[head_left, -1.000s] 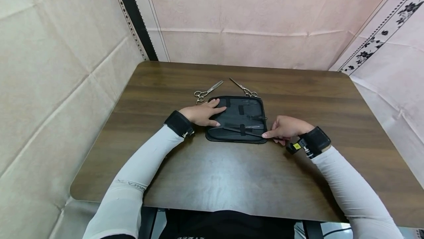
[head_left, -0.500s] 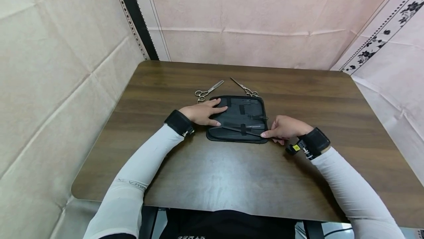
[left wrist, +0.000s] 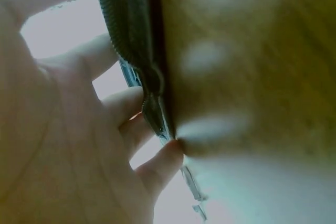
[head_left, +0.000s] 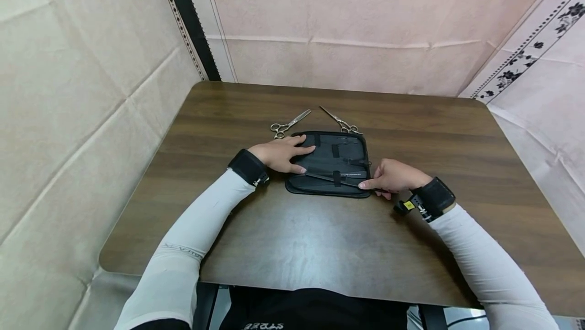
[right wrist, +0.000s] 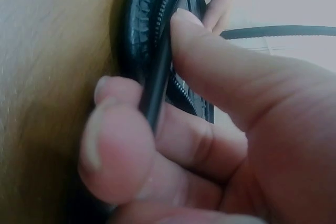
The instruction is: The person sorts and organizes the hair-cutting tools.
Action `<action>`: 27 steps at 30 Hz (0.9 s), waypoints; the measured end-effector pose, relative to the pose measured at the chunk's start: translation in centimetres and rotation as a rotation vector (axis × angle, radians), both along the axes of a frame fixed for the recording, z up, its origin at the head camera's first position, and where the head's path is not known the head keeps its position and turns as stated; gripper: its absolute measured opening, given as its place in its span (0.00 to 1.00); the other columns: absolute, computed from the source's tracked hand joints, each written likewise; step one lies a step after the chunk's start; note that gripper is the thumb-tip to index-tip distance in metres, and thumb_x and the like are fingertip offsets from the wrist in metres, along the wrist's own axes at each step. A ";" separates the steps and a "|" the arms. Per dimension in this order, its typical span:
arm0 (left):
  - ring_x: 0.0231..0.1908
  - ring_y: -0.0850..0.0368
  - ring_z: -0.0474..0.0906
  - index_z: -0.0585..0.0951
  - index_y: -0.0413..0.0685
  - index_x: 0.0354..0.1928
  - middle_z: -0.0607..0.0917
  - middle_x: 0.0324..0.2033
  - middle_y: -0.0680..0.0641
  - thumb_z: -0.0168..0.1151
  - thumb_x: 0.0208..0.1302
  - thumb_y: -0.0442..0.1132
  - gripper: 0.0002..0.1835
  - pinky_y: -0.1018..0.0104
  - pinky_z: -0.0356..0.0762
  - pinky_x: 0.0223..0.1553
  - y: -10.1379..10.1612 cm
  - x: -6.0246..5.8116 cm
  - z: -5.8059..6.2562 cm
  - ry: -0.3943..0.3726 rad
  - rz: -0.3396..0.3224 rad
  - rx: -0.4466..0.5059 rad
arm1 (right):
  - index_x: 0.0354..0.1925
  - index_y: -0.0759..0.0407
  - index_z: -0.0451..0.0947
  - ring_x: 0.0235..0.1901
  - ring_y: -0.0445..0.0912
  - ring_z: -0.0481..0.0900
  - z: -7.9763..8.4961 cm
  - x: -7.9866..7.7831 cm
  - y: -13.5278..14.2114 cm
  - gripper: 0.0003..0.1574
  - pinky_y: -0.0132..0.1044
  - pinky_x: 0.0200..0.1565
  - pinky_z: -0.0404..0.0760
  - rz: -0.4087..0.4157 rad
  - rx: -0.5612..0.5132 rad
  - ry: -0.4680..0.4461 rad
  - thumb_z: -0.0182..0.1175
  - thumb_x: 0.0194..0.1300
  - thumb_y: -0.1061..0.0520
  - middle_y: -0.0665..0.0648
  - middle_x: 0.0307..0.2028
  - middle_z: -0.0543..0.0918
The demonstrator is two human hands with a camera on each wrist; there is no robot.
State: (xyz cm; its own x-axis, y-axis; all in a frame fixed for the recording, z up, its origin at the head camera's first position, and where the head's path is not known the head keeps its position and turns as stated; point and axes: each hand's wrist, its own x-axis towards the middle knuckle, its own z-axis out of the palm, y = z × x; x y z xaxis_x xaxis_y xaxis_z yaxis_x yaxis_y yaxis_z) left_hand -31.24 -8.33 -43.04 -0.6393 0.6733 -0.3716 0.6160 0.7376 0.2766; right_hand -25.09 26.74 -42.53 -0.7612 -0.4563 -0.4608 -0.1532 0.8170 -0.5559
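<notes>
A black zip case (head_left: 320, 155) lies open and flat on the table, with elastic loops inside. My left hand (head_left: 284, 156) rests on its left side, fingers spread. In the left wrist view, the fingers reach past the zipped edge (left wrist: 113, 30). My right hand (head_left: 394, 177) pinches a slim black rod (head_left: 349, 184) between thumb and fingers at the case's lower right corner. The rod runs left under an elastic loop (head_left: 336, 177), its far end near my left thumb. The right wrist view shows the rod (right wrist: 157, 87) crossing the fingers beside the zip.
Thinning scissors (head_left: 299, 117) and a second pair of scissors (head_left: 332, 116) lie just behind the case. A small pale strip (head_left: 353, 174) sits inside it, above the rod. The brown wooden table (head_left: 292, 249) has cloth-covered walls (head_left: 356, 25) at its back and left.
My right hand and the rod have slid slightly left along the case. The left hand keeps its place on the case, and the head view has shifted a little.
</notes>
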 end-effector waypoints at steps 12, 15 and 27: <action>0.83 0.45 0.25 0.45 0.63 0.85 0.30 0.84 0.46 0.74 0.56 0.66 0.63 0.39 0.36 0.81 -0.7 -0.2 0.1 -0.124 -0.016 0.073 | 0.18 0.59 0.84 0.12 0.41 0.70 0.3 -0.4 0.7 0.36 0.32 0.20 0.67 0.024 -0.010 -0.038 0.65 0.69 0.33 0.52 0.13 0.82; 0.83 0.45 0.25 0.46 0.63 0.85 0.31 0.84 0.45 0.75 0.56 0.66 0.63 0.39 0.35 0.81 -0.6 -0.2 0.1 -0.124 -0.014 0.075 | 0.20 0.60 0.85 0.14 0.42 0.72 0.6 -0.4 1.2 0.33 0.32 0.21 0.69 0.046 -0.005 -0.059 0.65 0.70 0.36 0.54 0.15 0.83; 0.83 0.46 0.24 0.46 0.64 0.85 0.31 0.84 0.47 0.76 0.56 0.65 0.63 0.38 0.34 0.81 -0.5 -0.3 -0.3 -0.134 0.009 0.084 | 0.20 0.63 0.82 0.16 0.43 0.72 0.8 -0.3 1.4 0.33 0.32 0.22 0.68 0.061 -0.025 -0.119 0.64 0.73 0.40 0.52 0.15 0.79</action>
